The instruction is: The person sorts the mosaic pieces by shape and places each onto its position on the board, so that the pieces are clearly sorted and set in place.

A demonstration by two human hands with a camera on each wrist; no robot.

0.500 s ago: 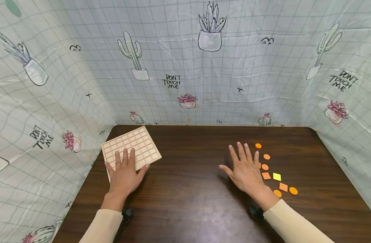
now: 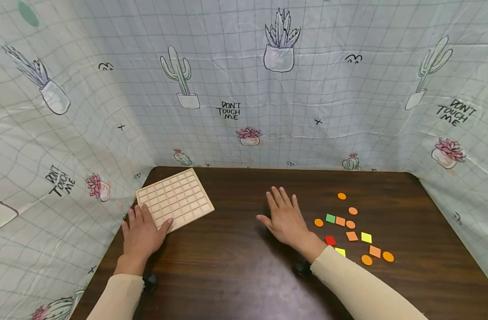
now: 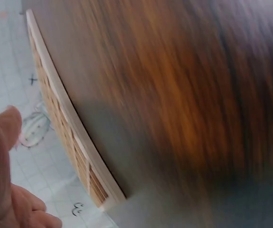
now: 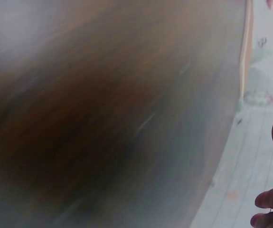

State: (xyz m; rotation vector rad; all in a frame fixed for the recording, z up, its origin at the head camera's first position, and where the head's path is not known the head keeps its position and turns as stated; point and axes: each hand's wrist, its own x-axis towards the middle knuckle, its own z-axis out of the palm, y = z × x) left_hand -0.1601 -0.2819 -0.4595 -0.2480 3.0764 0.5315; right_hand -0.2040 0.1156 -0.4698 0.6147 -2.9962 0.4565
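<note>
- Board of pale wood (image 2: pixel 179 195), rectangular and divided into a grid of small square compartments, lies askew at the far left of the dark brown wood-grained counter (image 2: pixel 236 271).
- Person's left hand (image 2: pixel 141 233) is back up with fingers extended and thumb spread; in the head view it overlaps the board's near left corner, though whether it touches the wood cannot be told.
- Person's right hand (image 2: pixel 287 221) is likewise back up, fingers straight and thumb held out, above the counter between the board and the scattered coloured pieces.
- To its right lie six flat orange discs (image 2: pixel 341 196) and three flat orange squares (image 2: pixel 351 236), loosely strewn.
- Among them are one flat green square (image 2: pixel 330 218), one flat red square (image 2: pixel 330 240) and two flat yellow squares (image 2: pixel 366 238), one partly covered by the right sleeve.
- Both cream sleeves (image 2: pixel 355 278) end at the wrists, each with a small black device (image 2: pixel 149 282) beside it.
- Behind the counter hangs pale gridded fabric (image 2: pixel 244 75) printed with potted cacti and succulents.
- The right wrist view is blurred.
</note>
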